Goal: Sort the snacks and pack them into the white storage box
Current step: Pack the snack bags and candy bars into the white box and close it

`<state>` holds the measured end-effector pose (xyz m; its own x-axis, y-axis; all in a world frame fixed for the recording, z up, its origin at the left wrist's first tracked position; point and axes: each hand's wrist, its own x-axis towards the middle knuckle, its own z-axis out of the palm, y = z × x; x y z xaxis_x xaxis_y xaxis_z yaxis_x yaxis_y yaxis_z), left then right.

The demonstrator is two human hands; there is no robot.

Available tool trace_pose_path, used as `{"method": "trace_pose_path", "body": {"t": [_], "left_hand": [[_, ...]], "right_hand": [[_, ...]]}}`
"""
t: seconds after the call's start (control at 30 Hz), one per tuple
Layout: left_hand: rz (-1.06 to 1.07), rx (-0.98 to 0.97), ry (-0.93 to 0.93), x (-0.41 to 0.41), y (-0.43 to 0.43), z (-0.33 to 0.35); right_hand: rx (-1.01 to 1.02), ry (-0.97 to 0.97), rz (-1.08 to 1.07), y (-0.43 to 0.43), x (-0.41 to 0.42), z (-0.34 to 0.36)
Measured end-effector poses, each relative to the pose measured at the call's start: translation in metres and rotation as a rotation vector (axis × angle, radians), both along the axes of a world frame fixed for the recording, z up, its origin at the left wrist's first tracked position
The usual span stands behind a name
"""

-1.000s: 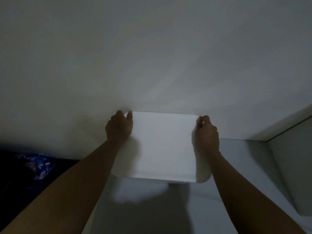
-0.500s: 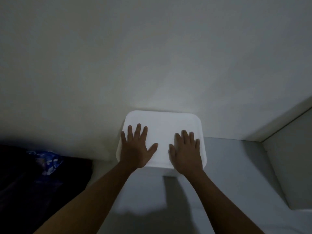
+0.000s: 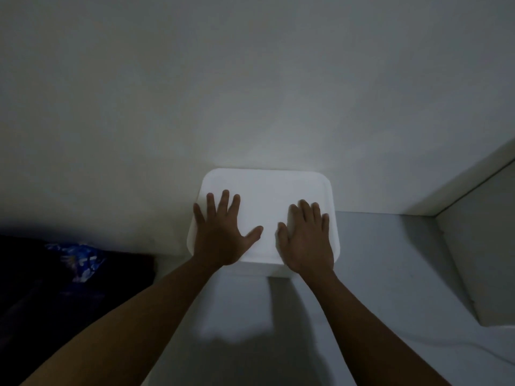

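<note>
As you look down through the head camera, the white rectangular plastic storage box with rounded corners (image 3: 266, 190) stands on a pale grey smooth surface (image 3: 390, 260). Its far edge is at the plain white wall (image 3: 250, 79); whether it touches the wall, I cannot tell. To the right of the box the surface is open up to a white upright panel (image 3: 479, 260). To the left, a dark cloth (image 3: 33, 288) with a blue patterned piece (image 3: 75, 256) lies near the box but apart from it. In front of the box, under your forearms, there is bare surface with the shadow of the box on it.

One second ago your hands were curled around the left and right edges of the lid. Half a second ago they already lay flat on top, and they lie the same way now.

Your left hand (image 3: 220, 238) rests on the left half of the lid with the fingers straight and spread, and the little finger reaches the left edge. Your right hand (image 3: 306, 240) rests on the right half with the fingers straight and closer together, near the right edge. Neither hand grasps anything. The box is directly under both palms, its lid closed.
</note>
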<state>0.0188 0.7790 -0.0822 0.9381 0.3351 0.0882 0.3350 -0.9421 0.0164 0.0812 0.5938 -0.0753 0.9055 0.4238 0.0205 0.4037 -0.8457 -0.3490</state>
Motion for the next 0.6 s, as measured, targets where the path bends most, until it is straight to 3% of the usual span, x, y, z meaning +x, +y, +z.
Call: {"method": "trace_pose_path", "body": {"t": [0.13,0.37,0.6], "left_hand": [[0.014,-0.042,0.022,-0.001,0.001,0.0],[0.028,-0.086,0.035,0.002,0.004,0.003],[0.035,-0.181,0.179,0.003,0.006,0.017]], "right_hand": [[-0.008,0.027,0.08,-0.02,0.007,0.0],[0.122,-0.021,-0.027,-0.041,0.006,-0.013],[0.037,0.056,0.005,-0.041,0.006,-0.004]]}}
